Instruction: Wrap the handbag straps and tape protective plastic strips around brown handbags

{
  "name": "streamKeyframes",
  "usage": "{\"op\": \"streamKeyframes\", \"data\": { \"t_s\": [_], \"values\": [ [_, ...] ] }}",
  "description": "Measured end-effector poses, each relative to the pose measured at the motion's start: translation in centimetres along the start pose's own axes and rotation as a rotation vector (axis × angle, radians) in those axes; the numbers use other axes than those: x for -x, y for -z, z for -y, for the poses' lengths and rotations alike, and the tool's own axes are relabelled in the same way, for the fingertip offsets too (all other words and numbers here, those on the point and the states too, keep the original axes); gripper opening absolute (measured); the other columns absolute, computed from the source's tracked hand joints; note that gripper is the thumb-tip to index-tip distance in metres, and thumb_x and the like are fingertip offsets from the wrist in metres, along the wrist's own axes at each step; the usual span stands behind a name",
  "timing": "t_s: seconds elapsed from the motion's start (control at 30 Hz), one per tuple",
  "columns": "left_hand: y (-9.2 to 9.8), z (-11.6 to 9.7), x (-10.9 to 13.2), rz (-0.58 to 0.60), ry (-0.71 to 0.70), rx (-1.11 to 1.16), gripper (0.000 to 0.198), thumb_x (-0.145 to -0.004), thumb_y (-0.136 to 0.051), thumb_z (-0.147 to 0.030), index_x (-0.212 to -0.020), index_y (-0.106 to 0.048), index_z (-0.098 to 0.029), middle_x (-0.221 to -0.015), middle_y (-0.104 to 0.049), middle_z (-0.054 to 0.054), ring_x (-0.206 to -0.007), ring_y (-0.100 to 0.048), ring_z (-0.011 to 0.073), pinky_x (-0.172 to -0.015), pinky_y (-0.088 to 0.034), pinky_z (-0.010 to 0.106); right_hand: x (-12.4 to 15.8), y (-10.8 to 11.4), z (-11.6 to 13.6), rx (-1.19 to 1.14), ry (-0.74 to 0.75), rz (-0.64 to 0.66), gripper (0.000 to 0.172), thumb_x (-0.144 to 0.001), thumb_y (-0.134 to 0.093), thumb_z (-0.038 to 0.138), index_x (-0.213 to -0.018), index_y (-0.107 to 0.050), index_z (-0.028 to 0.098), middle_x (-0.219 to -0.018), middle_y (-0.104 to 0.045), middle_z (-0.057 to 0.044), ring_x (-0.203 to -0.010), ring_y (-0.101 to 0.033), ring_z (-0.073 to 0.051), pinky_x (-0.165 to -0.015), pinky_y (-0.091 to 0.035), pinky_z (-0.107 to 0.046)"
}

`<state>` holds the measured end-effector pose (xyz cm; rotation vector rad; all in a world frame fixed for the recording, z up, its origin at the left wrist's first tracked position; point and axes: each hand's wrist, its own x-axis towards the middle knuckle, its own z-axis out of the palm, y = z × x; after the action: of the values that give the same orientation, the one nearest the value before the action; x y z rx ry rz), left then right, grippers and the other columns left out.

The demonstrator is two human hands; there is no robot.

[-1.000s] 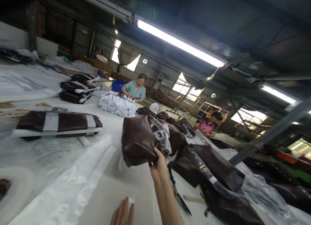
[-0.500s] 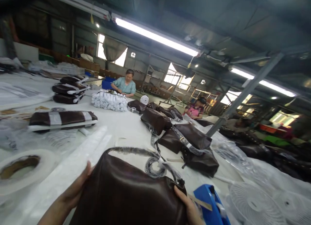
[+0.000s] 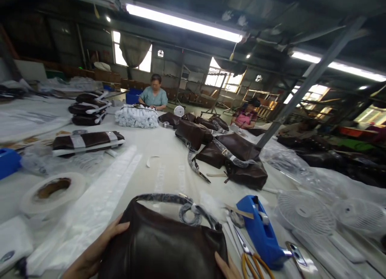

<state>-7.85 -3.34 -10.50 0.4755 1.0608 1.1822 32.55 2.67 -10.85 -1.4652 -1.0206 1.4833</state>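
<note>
A dark brown leather handbag (image 3: 169, 243) is held between my two hands at the near edge of the table. Its handle (image 3: 163, 197) is wrapped in clear plastic, with a coiled wrapped strap (image 3: 189, 214) beside it. My left hand (image 3: 104, 243) grips the bag's left side, thumb on the front panel. At the lower right corner, my right hand (image 3: 226, 267) presses on the other side, partly cut off by the frame. To the right lie orange-handled scissors (image 3: 253, 265) and a blue tape dispenser (image 3: 261, 234).
Finished-looking brown bags (image 3: 230, 150) are piled ahead on the right. A wide tape roll (image 3: 52, 192) and a wrapped bag (image 3: 89, 142) lie left. White fans (image 3: 304, 212) stand right, near a slanted metal post (image 3: 310, 82). Two co-workers (image 3: 153, 95) sit across the table.
The bag sits lower in view, and both hands have moved down with it. The camera has shifted, so the scissors and a second blue item at left now show.
</note>
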Motion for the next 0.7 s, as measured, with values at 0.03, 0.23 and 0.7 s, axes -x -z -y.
{"op": "streamKeyframes", "data": {
  "t_s": [0.03, 0.23, 0.7],
  "values": [
    [-0.4, 0.0, -0.7, 0.0, 0.021, 0.009, 0.064, -0.069, -0.075, -0.044, -0.128, -0.059, -0.023, -0.123, -0.066, 0.009, -0.125, -0.05, 0.039, -0.104, -0.043, 0.053, -0.2, -0.4, 0.0, 0.01, -0.005, -0.005, 0.069, -0.047, -0.085, 0.049, -0.11, -0.071, 0.025, -0.126, -0.065, -0.004, -0.141, -0.027, -0.034, -0.118, -0.021, -0.044],
    [-0.9, 0.3, -3.8, -0.006, 0.061, 0.052, 0.068, -0.076, -0.069, -0.051, -0.134, -0.052, -0.019, -0.128, -0.062, 0.012, -0.119, -0.057, 0.0315, -0.107, -0.041, 0.043, -2.4, -4.1, 1.4, -0.056, -0.032, -0.005, 0.067, -0.062, -0.074, 0.061, -0.113, -0.069, 0.017, -0.122, -0.067, -0.01, -0.127, -0.05, -0.033, -0.112, -0.032, -0.044],
    [10.4, -7.7, -11.1, -0.403, -0.232, -1.091, 0.055, -0.074, -0.054, -0.064, -0.099, -0.063, -0.016, -0.093, -0.068, 0.01, -0.092, -0.062, 0.0283, -0.08, -0.047, 0.036, -9.1, -6.2, 2.7, -0.054, -0.147, 0.042, 0.058, -0.06, -0.08, 0.047, -0.106, -0.07, 0.014, -0.104, -0.074, -0.008, -0.114, -0.061, -0.033, -0.103, -0.044, -0.044]
  ]
}}
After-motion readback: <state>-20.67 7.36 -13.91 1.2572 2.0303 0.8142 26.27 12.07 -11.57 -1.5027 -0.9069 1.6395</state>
